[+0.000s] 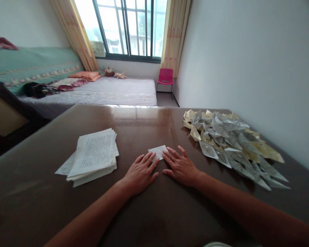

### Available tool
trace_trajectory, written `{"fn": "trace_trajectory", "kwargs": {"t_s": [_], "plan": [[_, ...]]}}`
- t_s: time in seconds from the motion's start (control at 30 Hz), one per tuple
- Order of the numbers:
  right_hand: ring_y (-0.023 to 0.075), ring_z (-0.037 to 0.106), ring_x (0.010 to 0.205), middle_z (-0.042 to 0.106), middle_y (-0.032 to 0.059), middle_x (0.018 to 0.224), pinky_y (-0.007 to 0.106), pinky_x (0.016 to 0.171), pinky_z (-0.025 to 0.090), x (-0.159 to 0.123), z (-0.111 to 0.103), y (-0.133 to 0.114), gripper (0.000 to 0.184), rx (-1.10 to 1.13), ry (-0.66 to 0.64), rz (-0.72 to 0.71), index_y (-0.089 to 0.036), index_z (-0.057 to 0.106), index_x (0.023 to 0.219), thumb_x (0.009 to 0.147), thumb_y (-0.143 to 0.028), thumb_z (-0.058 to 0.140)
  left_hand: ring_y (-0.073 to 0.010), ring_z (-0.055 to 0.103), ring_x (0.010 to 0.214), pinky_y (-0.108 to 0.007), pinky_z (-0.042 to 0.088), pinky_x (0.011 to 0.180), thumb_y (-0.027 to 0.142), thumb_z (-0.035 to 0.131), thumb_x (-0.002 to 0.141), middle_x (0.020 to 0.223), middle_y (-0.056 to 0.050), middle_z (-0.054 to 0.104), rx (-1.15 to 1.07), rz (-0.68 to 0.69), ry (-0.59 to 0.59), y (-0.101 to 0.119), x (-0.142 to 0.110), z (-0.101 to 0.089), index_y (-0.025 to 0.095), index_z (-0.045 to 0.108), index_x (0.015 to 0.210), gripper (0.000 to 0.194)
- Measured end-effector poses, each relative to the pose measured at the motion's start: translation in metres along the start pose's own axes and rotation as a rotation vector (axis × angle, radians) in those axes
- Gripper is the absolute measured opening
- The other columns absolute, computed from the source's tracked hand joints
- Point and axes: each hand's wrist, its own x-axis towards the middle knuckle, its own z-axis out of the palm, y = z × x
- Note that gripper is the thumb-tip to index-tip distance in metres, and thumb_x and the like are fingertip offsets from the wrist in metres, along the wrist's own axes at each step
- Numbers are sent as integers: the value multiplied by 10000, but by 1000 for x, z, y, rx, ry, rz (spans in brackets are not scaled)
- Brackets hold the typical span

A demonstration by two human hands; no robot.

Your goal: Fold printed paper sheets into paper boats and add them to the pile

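A small folded piece of printed paper (158,151) lies on the dark brown table (149,120), mostly covered by my hands. My left hand (141,172) rests flat on its left part with fingers stretched out. My right hand (179,166) lies flat on its right part, fingers spread and pressing down. The fingertips of both hands nearly meet over the paper. Only the far corner of the paper shows.
A stack of printed sheets (92,157) lies left of my hands. A pile of several folded paper boats (231,144) covers the table's right side by the white wall. Beyond the table are a bed (105,91), a pink chair (166,77) and a window.
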Motion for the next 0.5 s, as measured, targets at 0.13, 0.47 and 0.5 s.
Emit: {"fn": "trace_trajectory", "kwargs": {"t_s": [0.13, 0.47, 0.5], "plan": [[290, 250, 1403, 370, 94, 1492, 566, 1123, 65, -6, -1, 3, 666, -1, -57, 117, -206, 345, 1458, 930, -607, 292, -262, 444, 1300, -414, 379, 1015, 421, 464, 918, 1392, -137, 503, 48, -16, 19, 3, 0, -6, 172, 505, 1316, 471], [248, 208, 1417, 278, 34, 1542, 522, 1102, 150, -11, 7, 1, 612, 82, -100, 278, -274, 266, 1484, 953, -573, 213, -198, 627, 964, -328, 480, 843, 346, 424, 947, 969, -49, 719, -80, -190, 156, -2, 5, -16, 215, 701, 820, 332], [243, 205, 1417, 281, 31, 1542, 517, 1103, 143, -12, 7, 1, 607, 89, -94, 281, -276, 267, 1483, 955, -569, 211, -195, 620, 959, -317, 485, 829, 369, 432, 944, 968, -51, 711, -92, -225, 178, -3, 6, -15, 218, 697, 875, 313]]}}
